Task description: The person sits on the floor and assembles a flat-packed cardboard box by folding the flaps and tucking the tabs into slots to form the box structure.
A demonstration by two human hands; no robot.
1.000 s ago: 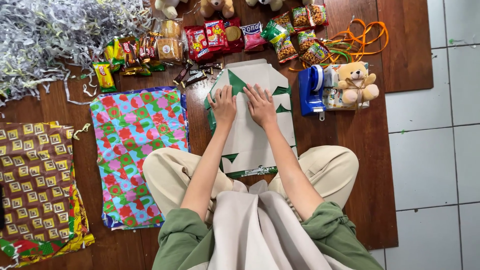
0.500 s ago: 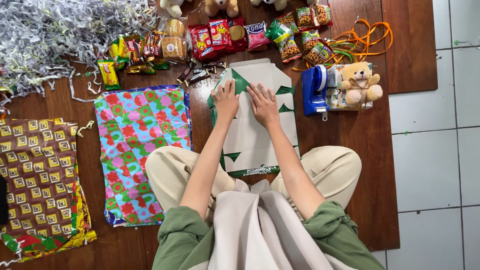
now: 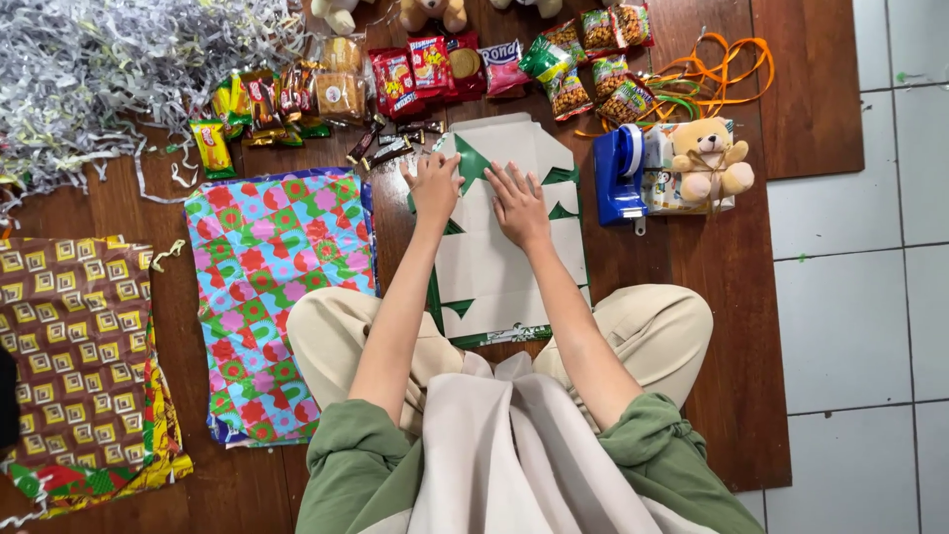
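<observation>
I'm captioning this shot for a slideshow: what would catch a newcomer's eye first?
Both hands, left hand and right hand, press flat on a folded white-and-green wrapping paper at centre. Left of it lies a bright multicoloured sheet; a teddy bear sits at right beside a blue tape dispenser.

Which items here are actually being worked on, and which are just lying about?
In hand:
left hand
right hand
folded white-and-green wrapping paper

Lying about:
flowered wrapping sheets
blue tape dispenser
teddy bear
snack packets
shredded paper
orange ribbon
</observation>
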